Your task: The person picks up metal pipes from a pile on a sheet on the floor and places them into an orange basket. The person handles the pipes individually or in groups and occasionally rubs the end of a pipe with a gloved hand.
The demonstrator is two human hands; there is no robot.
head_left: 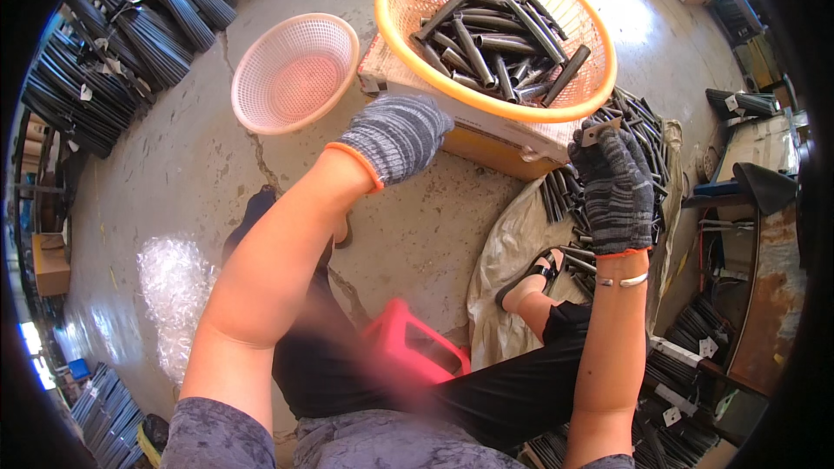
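Right gloved hand (615, 187) pinches small flat piece (599, 132) beside near right rim of orange basket (398, 10), black tubes (506, 35) inside, set on cardboard box (497, 149); left gloved hand (395, 137) near box's left corner, can't tell finger state

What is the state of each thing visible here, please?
Left hand: gloved, fingers curled; any grip hidden.
Right hand: gloved, closed on a small flat piece.
Orange basket: heaped with dark tubes.
Pale pink basket: open side up.
Pale sheet: creased, spread.
Clear plastic: crumpled.
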